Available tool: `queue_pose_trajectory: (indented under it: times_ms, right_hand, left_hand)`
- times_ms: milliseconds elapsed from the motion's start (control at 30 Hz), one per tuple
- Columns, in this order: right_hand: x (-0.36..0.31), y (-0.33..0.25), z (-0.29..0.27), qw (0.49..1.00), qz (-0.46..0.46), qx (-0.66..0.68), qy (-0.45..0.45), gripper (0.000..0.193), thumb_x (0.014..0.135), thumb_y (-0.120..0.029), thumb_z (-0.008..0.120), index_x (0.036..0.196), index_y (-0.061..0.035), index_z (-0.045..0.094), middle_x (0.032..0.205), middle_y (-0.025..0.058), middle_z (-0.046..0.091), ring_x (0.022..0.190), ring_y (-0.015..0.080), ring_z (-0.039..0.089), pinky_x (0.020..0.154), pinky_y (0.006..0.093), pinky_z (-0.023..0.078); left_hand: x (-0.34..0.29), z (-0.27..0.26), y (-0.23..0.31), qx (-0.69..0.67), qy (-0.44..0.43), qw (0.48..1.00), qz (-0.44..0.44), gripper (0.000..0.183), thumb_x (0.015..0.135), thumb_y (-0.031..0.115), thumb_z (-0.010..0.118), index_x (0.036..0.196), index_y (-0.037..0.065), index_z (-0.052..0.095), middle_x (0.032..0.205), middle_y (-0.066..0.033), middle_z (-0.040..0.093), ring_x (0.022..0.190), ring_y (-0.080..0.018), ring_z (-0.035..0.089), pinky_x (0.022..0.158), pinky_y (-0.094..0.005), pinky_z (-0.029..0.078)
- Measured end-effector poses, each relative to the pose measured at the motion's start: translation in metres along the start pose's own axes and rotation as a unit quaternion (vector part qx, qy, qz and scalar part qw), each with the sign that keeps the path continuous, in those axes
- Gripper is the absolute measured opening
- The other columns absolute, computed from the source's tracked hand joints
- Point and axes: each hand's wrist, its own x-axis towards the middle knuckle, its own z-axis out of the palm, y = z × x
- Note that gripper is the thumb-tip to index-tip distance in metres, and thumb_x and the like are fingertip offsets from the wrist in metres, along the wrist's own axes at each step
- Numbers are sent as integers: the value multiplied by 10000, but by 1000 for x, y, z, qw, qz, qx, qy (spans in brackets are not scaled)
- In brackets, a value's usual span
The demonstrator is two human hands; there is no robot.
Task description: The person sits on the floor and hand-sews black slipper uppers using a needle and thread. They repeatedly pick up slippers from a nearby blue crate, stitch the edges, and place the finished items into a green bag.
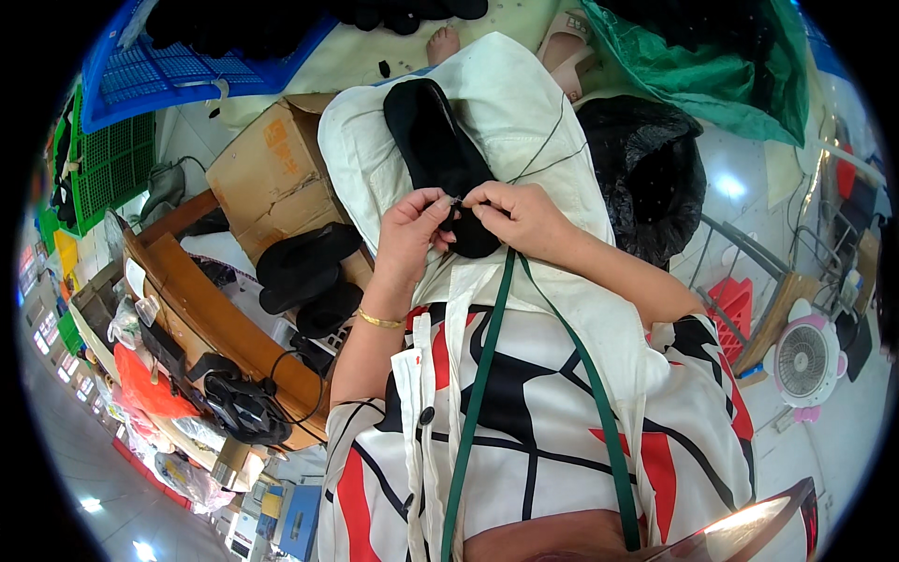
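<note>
A black shoe (426, 140) lies on the white cloth (524, 84) over my lap, its opening away from me and its rounded toe nearest. Over the toe, my left hand (412, 228) and my right hand (524, 217) meet, thumbs and forefingers pinched together. A tiny light-coloured thing shows between the fingertips, too small to name. Dark thread (554, 167) loops over the cloth just beyond my right hand. Part of the shoe's front is hidden by my fingers. Green straps (487, 375) hang down over my apron.
To the left are an open cardboard box (276, 173), more black shoes (304, 267) and a wooden table edge (215, 328). A black plastic bag (646, 140) stands right, below a green sack (712, 66). A blue crate (187, 80) is far left; a small fan (807, 356), right.
</note>
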Motion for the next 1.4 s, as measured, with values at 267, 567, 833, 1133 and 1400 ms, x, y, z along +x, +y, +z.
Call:
queue_pose_trajectory:
  times_ms: [267,567,833,1133,1400]
  right_hand:
    - [2,-1,-5,978,117,159,-74,148,935,-114,571,1023,-17,639,697,-1,586,589,56,529,535,232,429]
    - [7,10,-1,966,154,177,-105,145,983,-173,584,996,-30,607,666,-13,570,563,48,522,514,212,421]
    - [9,3,3,961,201,171,-79,158,984,-190,589,943,-38,587,667,0,581,563,54,528,520,208,433]
    - [11,8,3,962,176,183,-101,139,985,-184,579,990,-46,565,690,-2,575,578,55,531,540,213,445]
    - [1,14,8,977,133,158,-60,421,947,-246,642,1248,-22,453,701,3,557,582,71,520,539,238,433]
  left_hand:
    - [-5,5,-6,-47,24,997,50,181,888,120,715,1042,33,674,850,-15,668,667,-85,608,559,-206,475]
    - [-5,4,-3,-19,15,999,26,156,831,96,769,956,34,699,769,3,644,622,-62,550,537,-199,429]
    - [-2,5,-6,-33,14,999,26,161,820,106,787,936,34,703,744,14,626,583,-47,511,512,-187,396]
    - [-6,7,-6,-26,22,999,39,159,834,120,775,948,33,704,751,19,624,590,-37,506,525,-177,401]
    - [-9,5,4,72,19,997,23,164,847,127,742,974,30,704,771,19,631,626,-51,537,551,-204,432]
